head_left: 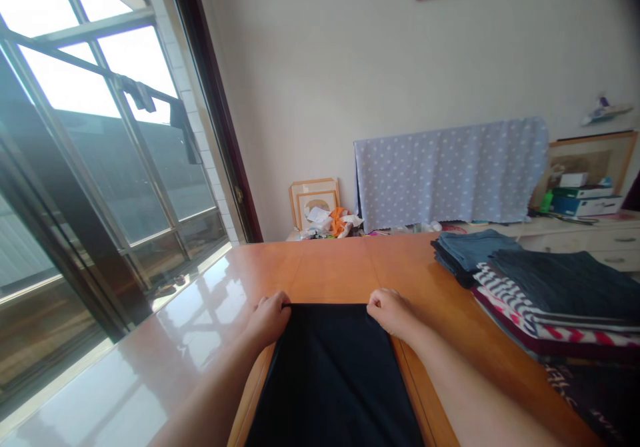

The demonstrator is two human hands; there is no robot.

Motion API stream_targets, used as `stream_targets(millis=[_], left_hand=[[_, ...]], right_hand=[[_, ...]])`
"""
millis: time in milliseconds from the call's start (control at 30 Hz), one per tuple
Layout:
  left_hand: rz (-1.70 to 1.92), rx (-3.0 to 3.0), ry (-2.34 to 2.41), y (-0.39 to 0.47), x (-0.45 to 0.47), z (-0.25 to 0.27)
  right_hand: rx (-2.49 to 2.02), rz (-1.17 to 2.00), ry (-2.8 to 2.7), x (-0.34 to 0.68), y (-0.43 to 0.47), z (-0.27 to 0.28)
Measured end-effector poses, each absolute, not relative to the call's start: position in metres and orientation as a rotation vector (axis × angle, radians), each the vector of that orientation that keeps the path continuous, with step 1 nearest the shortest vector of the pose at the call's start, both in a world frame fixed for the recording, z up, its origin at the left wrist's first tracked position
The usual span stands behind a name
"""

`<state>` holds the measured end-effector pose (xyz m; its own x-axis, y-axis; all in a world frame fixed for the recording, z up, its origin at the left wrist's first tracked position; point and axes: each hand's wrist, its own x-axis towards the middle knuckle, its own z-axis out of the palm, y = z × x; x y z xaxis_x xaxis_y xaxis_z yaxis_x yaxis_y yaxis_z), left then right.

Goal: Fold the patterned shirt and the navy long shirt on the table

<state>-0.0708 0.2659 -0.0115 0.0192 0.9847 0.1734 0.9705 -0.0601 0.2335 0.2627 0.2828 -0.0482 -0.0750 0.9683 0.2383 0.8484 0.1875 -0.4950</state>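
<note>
A black garment (333,374) lies lengthwise over the wooden table (335,260), its near end running out of the bottom of the view. Its far edge is straight and pulled taut between my two hands; what kind of garment it is, I cannot tell. My left hand (273,314) is closed on the far left corner, fingers curled in. At the far right corner my right hand (390,310) pinches the cloth the same way. Both forearms stretch forward along the garment's sides.
On the table's right sit stacks of folded clothes, including blue jeans (475,247), dark trousers (565,280) and a black printed garment (595,394). Behind stand a polka-dot cloth cover (450,174), picture frames (295,200) and a white cabinet (590,244). Glass sliding doors (95,167) border the left.
</note>
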Motion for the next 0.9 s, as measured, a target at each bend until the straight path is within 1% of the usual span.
stream_targets(millis=[300, 500, 633, 767, 900], left_hand=[[0.483, 2.095, 2.182, 0.270, -0.066, -0.028], [0.583, 2.019, 2.260, 0.268, -0.072, -0.024], [0.651, 2.144, 2.198, 0.239, -0.066, -0.014], [0.477, 2.333, 2.071, 0.193, -0.060, -0.009], [0.378, 2.282, 2.107, 0.157, -0.063, -0.004]], right_hand=[[-1.711, 0.239, -1.942, 0.263, 0.284, -0.056], [-1.726, 0.185, -1.951, 0.262, 0.284, -0.056], [-1.696, 0.116, -1.984, 0.253, 0.276, -0.047], [-1.669, 0.090, -2.072, 0.242, 0.265, -0.043], [-1.732, 0.078, -2.116, 0.237, 0.258, -0.041]])
